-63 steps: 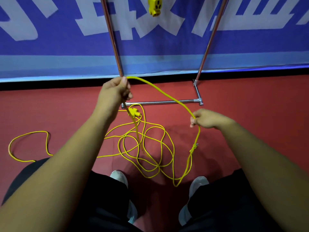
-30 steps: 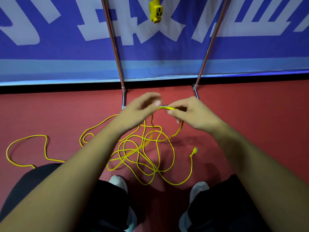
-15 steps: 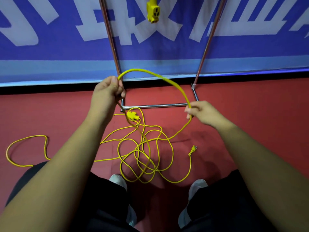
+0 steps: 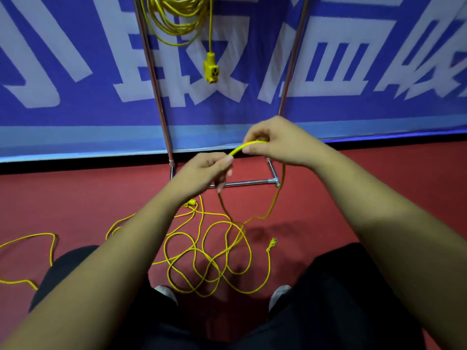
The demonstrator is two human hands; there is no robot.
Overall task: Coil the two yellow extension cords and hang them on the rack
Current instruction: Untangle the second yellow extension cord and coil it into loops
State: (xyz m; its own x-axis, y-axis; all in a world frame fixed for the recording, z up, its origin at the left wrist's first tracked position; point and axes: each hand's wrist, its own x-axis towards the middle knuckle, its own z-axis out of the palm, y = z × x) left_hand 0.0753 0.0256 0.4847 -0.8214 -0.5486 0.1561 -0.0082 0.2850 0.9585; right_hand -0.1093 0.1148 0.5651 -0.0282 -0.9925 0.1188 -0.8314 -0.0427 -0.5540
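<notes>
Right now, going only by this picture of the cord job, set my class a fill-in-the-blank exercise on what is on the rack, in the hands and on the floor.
1. The rack already carries ____ coiled cord.
2. The loose cord lies tangled on a floor coloured ____.
3. The left hand and the right hand pinch it, so ____ hands are busy.
4. Its plug lies nearer the ____ shoe.

Missing words: one; red; both; right.

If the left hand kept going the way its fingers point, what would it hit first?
Likely the right hand, a short way along the yellow cord both hands pinch; depth is unclear.
</notes>
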